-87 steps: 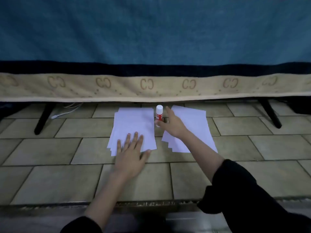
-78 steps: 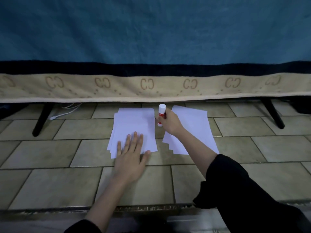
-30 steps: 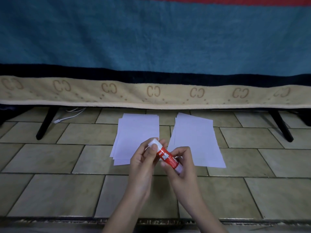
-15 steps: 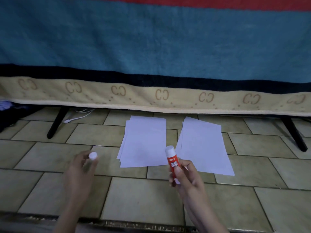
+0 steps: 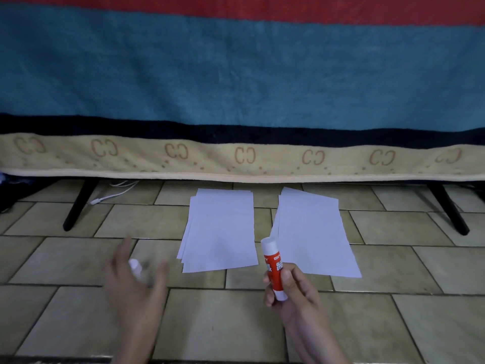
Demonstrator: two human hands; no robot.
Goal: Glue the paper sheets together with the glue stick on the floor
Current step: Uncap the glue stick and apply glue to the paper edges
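Two stacks of white paper lie side by side on the tiled floor, the left stack (image 5: pixel 220 232) and the right stack (image 5: pixel 312 232). My right hand (image 5: pixel 296 298) grips the red and white glue stick (image 5: pixel 273 269) upright and uncapped, just in front of the gap between the stacks. My left hand (image 5: pixel 133 292) is blurred, low over the floor left of the papers, with its fingers spread. The small white cap (image 5: pixel 134 264) shows beside those fingers; whether it touches them is unclear.
A bed draped in a blue, black and beige blanket (image 5: pixel 236 88) spans the back. Its black legs stand at the left (image 5: pixel 78 206) and right (image 5: pixel 448 208). A white cable (image 5: pixel 115 193) lies under the bed at the left.
My right hand took the glue stick from between the stacks and brought it near. My left hand pulled the cap off, carried it left, and now its fingers have spread over the floor.
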